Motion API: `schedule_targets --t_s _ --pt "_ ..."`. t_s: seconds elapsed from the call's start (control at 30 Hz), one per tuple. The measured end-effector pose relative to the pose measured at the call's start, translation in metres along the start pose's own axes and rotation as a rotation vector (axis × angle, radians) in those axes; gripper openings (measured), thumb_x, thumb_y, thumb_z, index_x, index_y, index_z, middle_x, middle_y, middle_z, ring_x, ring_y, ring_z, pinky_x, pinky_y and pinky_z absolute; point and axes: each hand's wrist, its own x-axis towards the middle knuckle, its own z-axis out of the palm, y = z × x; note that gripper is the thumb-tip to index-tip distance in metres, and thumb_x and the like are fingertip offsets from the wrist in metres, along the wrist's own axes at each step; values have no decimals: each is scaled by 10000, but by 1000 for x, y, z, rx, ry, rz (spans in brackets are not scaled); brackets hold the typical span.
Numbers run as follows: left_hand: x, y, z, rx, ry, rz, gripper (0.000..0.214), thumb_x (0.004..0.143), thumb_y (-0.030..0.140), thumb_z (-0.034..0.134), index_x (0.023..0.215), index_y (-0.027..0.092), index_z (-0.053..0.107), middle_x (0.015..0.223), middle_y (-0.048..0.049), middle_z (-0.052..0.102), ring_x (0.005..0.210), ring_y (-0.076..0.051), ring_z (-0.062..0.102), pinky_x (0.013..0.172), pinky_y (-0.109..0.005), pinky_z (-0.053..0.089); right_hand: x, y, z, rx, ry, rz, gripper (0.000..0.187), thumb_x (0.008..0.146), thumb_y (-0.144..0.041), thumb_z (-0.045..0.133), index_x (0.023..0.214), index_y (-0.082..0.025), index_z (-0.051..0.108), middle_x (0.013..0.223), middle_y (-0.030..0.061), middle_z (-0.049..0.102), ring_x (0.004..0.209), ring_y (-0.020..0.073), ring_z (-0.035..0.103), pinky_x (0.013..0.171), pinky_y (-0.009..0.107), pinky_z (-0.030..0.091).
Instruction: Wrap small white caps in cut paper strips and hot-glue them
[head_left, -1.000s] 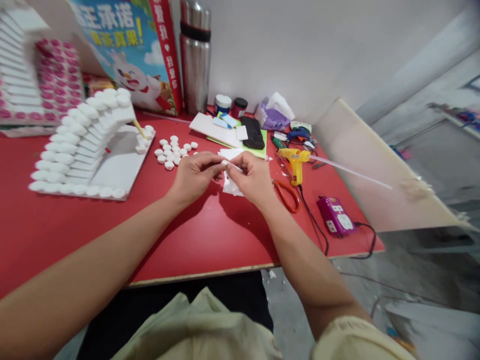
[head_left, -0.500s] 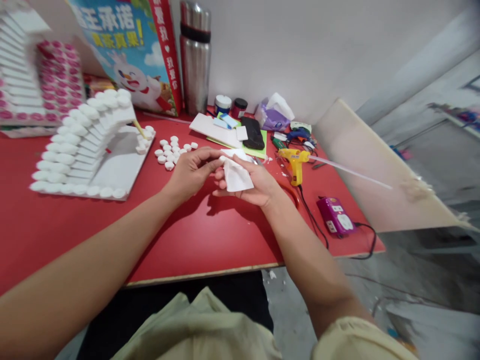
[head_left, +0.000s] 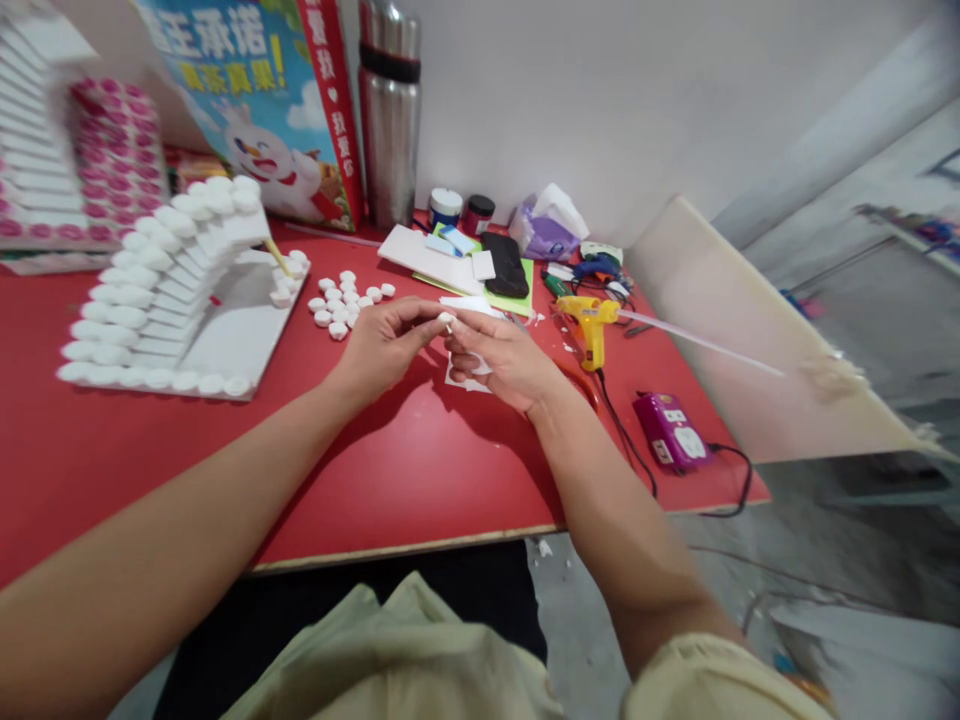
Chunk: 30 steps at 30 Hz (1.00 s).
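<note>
near edge: i had open tabletop [head_left: 420, 470]
left: white stair model [head_left: 161, 300] blocked me
beside left hand [head_left: 382, 342]: white pieces [head_left: 322, 318] obstructed
right: glue gun [head_left: 592, 325] and socket box [head_left: 671, 435] hemmed me in

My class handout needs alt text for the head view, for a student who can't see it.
A person's left hand and right hand hold a small white piece over a red table. To the left are loose white pieces and a white stepped model; to the right, a yellow glue gun.
</note>
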Motion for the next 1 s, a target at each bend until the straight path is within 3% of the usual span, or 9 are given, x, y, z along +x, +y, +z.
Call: schedule_targets --t_s 0.07,0.17,0.33,0.47,0.63,0.8,1.0 --pt "0 0 0 -1 20 -7 240 834 396 807 922 173 824 914 -75 805 874 -216 716 851 -343 574 2 4 0 -148 43 -105 343 911 -362 787 1199 -194 710 725 -70 501 556 66 389 613 237 487" --pt "1 0 0 -22 51 -28 225 830 385 802 904 173 823 832 -54 779 785 -183 675 779 -314 553 6 7 0 -461 164 -272 256 936 -424 730 1009 -180 754 653 -59 533 550 85 464 602 240 469" --pt "0 -3 2 19 81 -26 203 837 379 789 889 186 825 741 -24 722 636 -136 556 628 -283 476 2 9 5 -801 359 -356 365 982 -432 628 710 -196 685 565 -29 586 501 107 527 550 244 409" --pt "-3 -5 7 95 123 65 157 868 348 754 892 211 829 839 -43 757 755 -179 636 745 -322 531 -2 10 11 -942 419 -412 410 991 -375 595 615 -211 590 530 -20 538 560 134 534 572 259 378" --pt "-6 -1 10 219 177 177 144 900 318 720 907 227 832 904 -53 772 846 -213 659 853 -365 548 -5 9 19 -1074 397 -514 389 1008 -295 536 627 -221 511 570 -15 525 580 139 493 627 295 351" --pt "-9 1 12 294 205 244 187 944 336 687 927 229 839 893 -65 757 841 -215 654 857 -359 526 -3 10 21 -1130 371 -519 423 1067 -348 451 662 -229 478 621 5 560 646 156 522 677 301 360" --pt "-11 -2 14 349 132 251 258 984 334 608 935 226 837 846 -65 733 767 -190 636 776 -334 519 0 12 14 -1134 421 -506 395 1055 -340 476 676 -231 498 627 6 558 693 172 561 692 298 382"
